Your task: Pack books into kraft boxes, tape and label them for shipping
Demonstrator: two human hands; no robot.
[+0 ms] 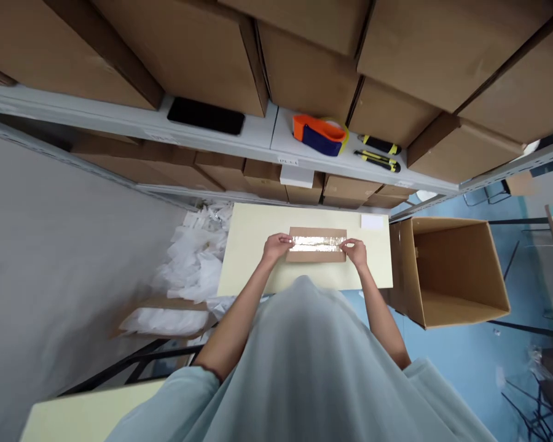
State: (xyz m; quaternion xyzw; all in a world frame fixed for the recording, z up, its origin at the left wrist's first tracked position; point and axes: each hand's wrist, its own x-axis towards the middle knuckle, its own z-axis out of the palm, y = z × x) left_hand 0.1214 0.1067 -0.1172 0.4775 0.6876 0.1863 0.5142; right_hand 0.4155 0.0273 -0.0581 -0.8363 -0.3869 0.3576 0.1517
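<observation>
A flat brown cardboard box [316, 256] lies on the pale yellow tabletop in front of me. Across its upper face runs a wide band of shiny, wrinkled tape [317, 244], catching the light along a lengthwise seam. At the band's left end, my left hand [276, 247] is closed with thumb and fingertips pinched on the tape. My right hand [356, 252] pinches the opposite end in the same way, its fingers bent. Exactly how much tape edge lies between the fingertips is too small to make out.
A white card [372, 221] rests at the table's [249, 270] back right. White plastic bags [196, 252] pile up at left; a large open carton [461, 270] stands at right. The shelf [258, 138] above holds a phone [206, 116], an orange-and-blue tape dispenser [320, 134] and two cutters [378, 153].
</observation>
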